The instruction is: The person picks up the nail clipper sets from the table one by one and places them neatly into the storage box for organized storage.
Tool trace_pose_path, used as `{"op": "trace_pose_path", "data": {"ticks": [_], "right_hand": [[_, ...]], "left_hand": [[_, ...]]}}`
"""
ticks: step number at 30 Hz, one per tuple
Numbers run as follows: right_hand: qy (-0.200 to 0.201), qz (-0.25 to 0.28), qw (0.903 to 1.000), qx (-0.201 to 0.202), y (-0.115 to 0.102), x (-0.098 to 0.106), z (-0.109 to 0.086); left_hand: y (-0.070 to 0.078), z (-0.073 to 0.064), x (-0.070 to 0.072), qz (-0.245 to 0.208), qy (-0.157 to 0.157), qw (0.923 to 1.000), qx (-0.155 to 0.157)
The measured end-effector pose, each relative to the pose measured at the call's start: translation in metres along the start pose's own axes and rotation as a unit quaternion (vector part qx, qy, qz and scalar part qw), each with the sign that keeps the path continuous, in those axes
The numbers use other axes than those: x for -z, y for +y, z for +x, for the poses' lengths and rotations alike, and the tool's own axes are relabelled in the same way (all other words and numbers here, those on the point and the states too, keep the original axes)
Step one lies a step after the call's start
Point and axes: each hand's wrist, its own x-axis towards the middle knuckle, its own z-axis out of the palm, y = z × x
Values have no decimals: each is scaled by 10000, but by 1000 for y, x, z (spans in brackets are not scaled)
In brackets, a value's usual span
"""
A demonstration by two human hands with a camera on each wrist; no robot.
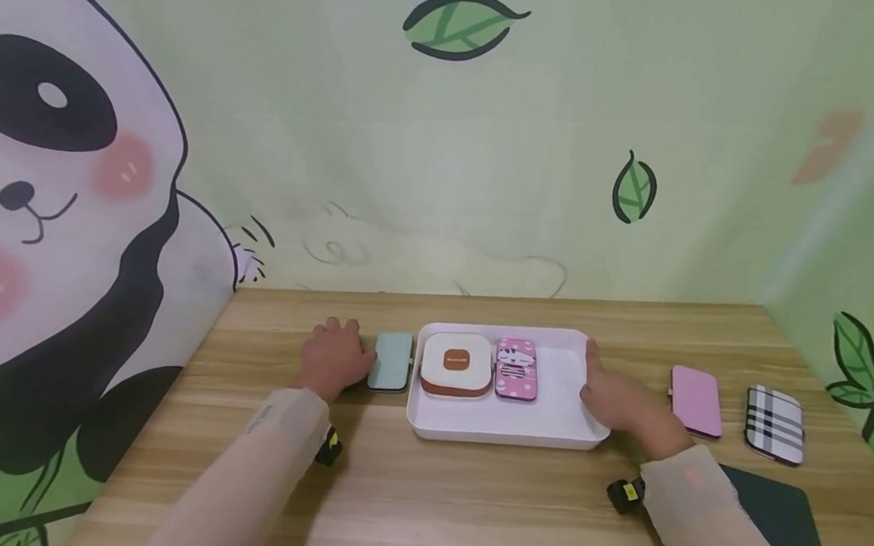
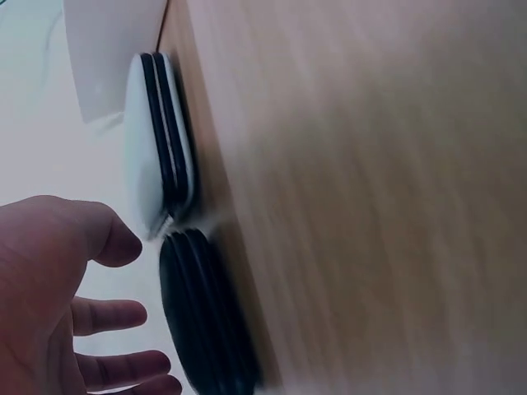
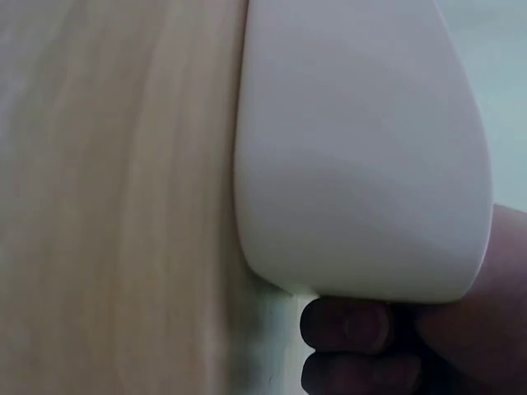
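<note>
At the right end of a white tray (image 1: 506,432), my right hand (image 1: 613,396) grips the wall, thumb over the rim and fingers outside. In the right wrist view, curled fingers (image 3: 350,325) sit against the tray's end. My left hand (image 1: 332,357) is left of a pale green flat case (image 1: 391,360), fingers spread. The left wrist view shows a dark case (image 2: 210,317) beside those fingers, end to end with the pale green case; whether they touch it I cannot tell. Inside the tray lie a white-and-brown case (image 1: 438,377) with a brown label and a pink cat-patterned case (image 1: 516,386).
Right of the tray lie a pink case (image 1: 695,401) and a black-and-white plaid case (image 1: 774,423). A dark flat pad (image 1: 782,520) is partly under the right forearm. Behind the wooden table (image 1: 468,509) hangs a printed panda backdrop (image 1: 450,182).
</note>
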Motion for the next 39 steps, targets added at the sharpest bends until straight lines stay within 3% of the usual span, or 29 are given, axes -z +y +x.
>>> {"op": "trace_pose_path", "data": {"ticks": [14,28,39], "right_hand": [[-28,5,9999,162,-3,5,-6],[-14,113,9995,297,-1,7,-4],[565,-85,9978,336,2,13,0]], "left_hand": [[-15,-1,-4,-96,-220,9994,258],[-18,0,-5,-262,-332,9983,394],[-17,-2,-6,-357,-308,9981,398]]}}
